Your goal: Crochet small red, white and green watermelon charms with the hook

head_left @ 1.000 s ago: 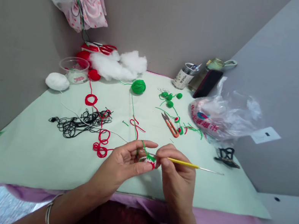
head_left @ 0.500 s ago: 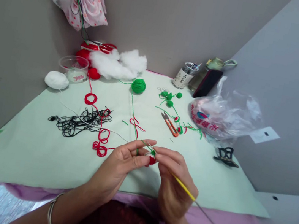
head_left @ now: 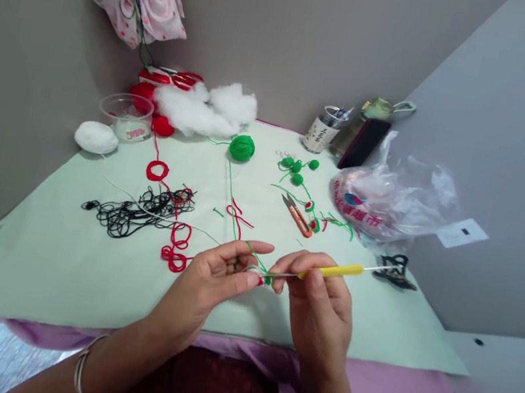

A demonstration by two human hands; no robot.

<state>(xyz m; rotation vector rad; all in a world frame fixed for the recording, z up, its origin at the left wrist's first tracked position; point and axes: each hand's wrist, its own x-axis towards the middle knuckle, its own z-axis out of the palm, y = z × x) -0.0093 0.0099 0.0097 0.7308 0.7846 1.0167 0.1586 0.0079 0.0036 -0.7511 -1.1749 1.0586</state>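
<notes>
Pinched in my left hand [head_left: 217, 280] is a small crochet piece [head_left: 262, 279] in red, white and green, partly covered by the thumb. Green yarn [head_left: 231, 181] runs from a green yarn ball [head_left: 242, 148] over the raised left index finger to the piece. My right hand [head_left: 320, 301] grips a yellow-handled crochet hook [head_left: 335, 272], held nearly level, its metal tip at the piece by the left thumb. White yarn [head_left: 190, 228] also leads toward the left hand.
Orange thread snips [head_left: 297, 216] lie beyond the right hand, near small green balls [head_left: 297, 179]. Tangled black yarn [head_left: 137, 215] and looped red yarn [head_left: 176, 261] lie left. White stuffing [head_left: 196, 110] sits at the back; a plastic bag [head_left: 389, 198] and black claw clip [head_left: 397, 272] are right.
My right hand has rolled over, swinging the hook from sloping down toward me to nearly level, pointing left. The crochet piece has turned and shows less red. The left hand stays almost in place.
</notes>
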